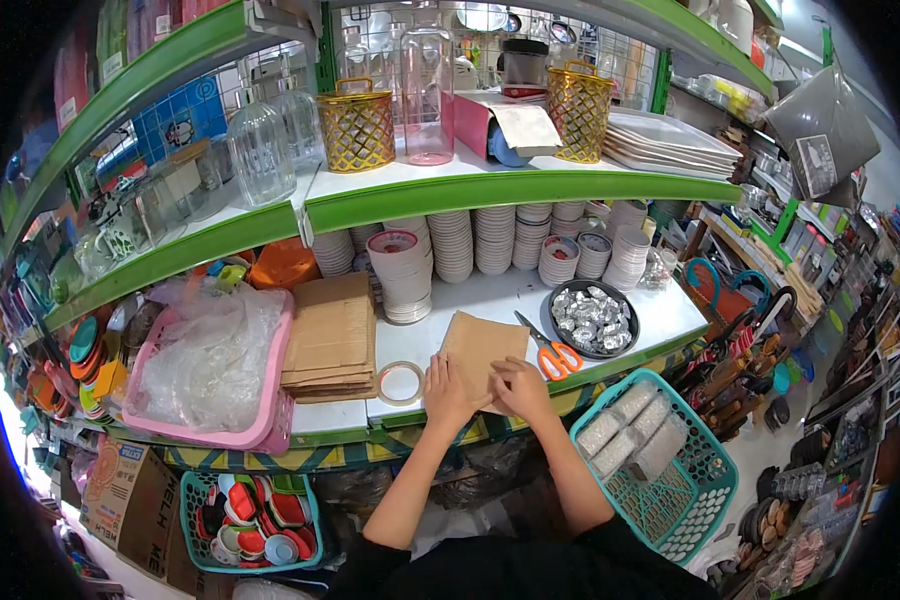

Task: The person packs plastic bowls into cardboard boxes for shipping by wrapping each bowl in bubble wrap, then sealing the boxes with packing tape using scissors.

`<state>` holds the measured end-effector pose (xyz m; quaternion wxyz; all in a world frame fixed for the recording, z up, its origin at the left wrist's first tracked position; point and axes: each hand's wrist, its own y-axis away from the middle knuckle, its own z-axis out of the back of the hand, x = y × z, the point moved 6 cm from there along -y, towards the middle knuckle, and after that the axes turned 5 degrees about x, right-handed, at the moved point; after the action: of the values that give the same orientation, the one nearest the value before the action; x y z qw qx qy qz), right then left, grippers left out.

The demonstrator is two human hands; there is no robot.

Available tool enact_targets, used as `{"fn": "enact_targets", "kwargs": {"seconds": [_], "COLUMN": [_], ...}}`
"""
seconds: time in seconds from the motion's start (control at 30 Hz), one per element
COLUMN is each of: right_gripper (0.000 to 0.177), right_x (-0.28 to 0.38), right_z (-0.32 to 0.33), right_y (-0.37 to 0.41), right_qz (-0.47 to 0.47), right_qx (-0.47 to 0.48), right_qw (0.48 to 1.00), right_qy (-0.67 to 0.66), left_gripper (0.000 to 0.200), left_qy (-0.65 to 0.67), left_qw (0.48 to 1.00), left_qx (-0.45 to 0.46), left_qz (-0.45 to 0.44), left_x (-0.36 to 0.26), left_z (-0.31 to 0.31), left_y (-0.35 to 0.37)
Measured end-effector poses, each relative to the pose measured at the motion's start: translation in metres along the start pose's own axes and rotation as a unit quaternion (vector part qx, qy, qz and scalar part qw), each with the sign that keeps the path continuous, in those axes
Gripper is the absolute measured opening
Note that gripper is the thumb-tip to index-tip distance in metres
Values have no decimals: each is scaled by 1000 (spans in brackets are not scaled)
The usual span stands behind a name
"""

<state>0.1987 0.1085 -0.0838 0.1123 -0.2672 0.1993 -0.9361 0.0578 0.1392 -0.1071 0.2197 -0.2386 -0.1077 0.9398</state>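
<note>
A flat brown piece of cardboard lies on the white shelf in front of me. My left hand rests on its left part with the fingers stretched out. At the near right edge, my right hand has its fingers bent and closed on the cardboard; the fingertips are partly hidden. Orange-handled scissors lie just right of the cardboard, blades pointing away. A roll of tape sits left of my left hand. Beside it is a stack of folded cardboard.
A black dish of foil-wrapped pieces stands at right, before stacked white cups. A pink basket with clear plastic is at left. Below right, a teal basket holds wrapped packs. A green-edged shelf with glassware overhangs the work surface.
</note>
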Motion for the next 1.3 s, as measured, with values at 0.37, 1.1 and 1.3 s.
{"fn": "enact_targets", "kwargs": {"seconds": [0.37,1.1,1.3], "right_gripper": [23,31,58], "right_x": [20,50,11], "right_z": [-14,-10,4], "right_y": [-13,-33,-41], "right_qz": [41,51,-15], "right_qx": [39,82,-60], "right_qw": [998,975,985], "right_qy": [30,-201,-161], "left_gripper": [40,32,27], "left_qy": [-2,377,431], "left_qw": [999,909,884], "left_qx": [-5,-136,-141], "left_qz": [50,118,116], "left_x": [-36,20,16], "left_z": [38,34,69], "left_y": [42,30,33]}}
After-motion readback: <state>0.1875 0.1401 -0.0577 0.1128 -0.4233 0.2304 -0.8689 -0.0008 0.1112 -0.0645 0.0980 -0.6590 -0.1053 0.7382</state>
